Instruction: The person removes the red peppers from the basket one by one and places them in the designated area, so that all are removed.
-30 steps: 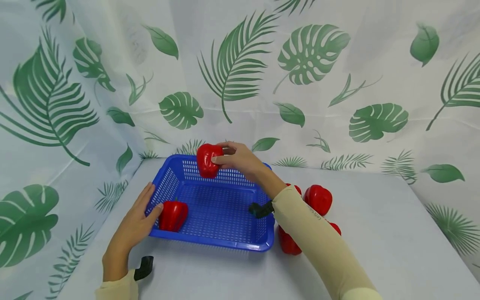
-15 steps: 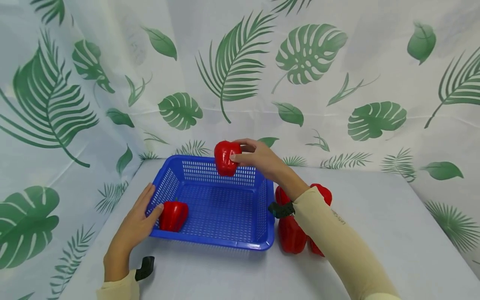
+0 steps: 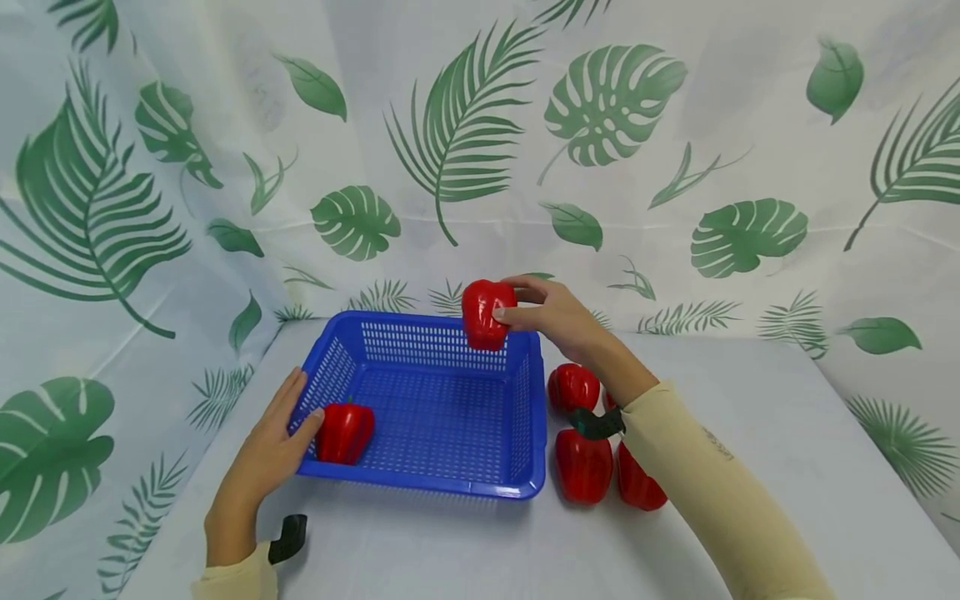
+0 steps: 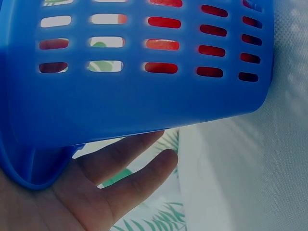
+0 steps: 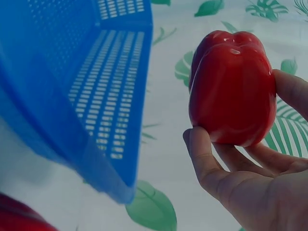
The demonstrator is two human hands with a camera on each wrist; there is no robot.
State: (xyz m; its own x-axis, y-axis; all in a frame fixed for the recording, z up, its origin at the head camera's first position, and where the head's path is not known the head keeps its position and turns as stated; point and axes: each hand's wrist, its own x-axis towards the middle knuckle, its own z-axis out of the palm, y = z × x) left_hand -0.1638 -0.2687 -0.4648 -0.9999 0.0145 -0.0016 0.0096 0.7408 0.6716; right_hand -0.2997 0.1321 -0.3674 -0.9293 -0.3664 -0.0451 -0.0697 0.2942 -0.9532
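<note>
My right hand (image 3: 558, 317) pinches a shiny red bell pepper (image 3: 486, 317) between thumb and fingers, in the air over the back right part of a blue plastic basket (image 3: 420, 482). In the right wrist view that bell pepper (image 5: 233, 91) is apart from the basket wall. At the basket's left side, my left hand (image 3: 270, 446) holds the rim, thumb over the edge and fingers along the outside. The left wrist view shows two fingers (image 4: 144, 180) stretched beside the slotted wall. Another red bell pepper (image 3: 345, 432) lies inside the basket's front left corner, near the left thumb.
Several red bell peppers lie on the white table (image 3: 420, 550) just right of the basket, among them a front one (image 3: 583, 467) and a back one (image 3: 573, 387). My right forearm partly covers this group. A leaf-print curtain (image 3: 480, 125) hangs behind the table.
My right hand has moved to the right with the bell pepper, from over the basket's back middle toward its back right corner. My left hand and the basket have stayed in place.
</note>
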